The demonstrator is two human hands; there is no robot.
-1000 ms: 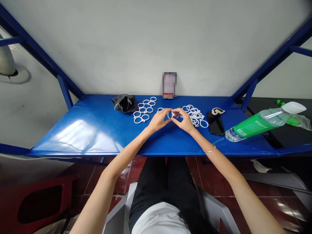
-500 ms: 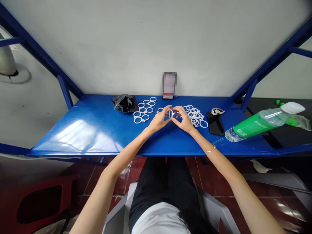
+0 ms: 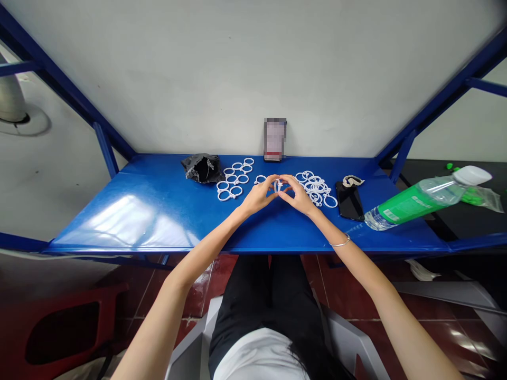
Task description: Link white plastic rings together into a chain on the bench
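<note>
Both hands meet above the blue table and hold a white curtain ring (image 3: 276, 186) between them. My left hand (image 3: 257, 198) closes its thumb and fingers on the ring's left side. My right hand (image 3: 299, 198) grips it from the right, fingertips almost touching the left ones. A small white piece shows inside the ring; its detail is too small to make out. Right of my hands lies an overlapping heap of white rings (image 3: 317, 186). To the left, several more rings (image 3: 232, 179) are spread in rows, and a single ring (image 3: 260, 179) lies just behind my left hand.
A crumpled black plastic bag (image 3: 202, 169) sits open at the back left of the blue table (image 3: 158, 211). One phone (image 3: 274, 140) leans against the wall; another phone (image 3: 349, 200) lies at right beside a whitish band (image 3: 353, 181). A green-labelled bottle (image 3: 415, 203) stands near the right end.
My hands stay in almost the same place on the ring, with the right fingers slightly shifted. The rings on the table have not moved.
</note>
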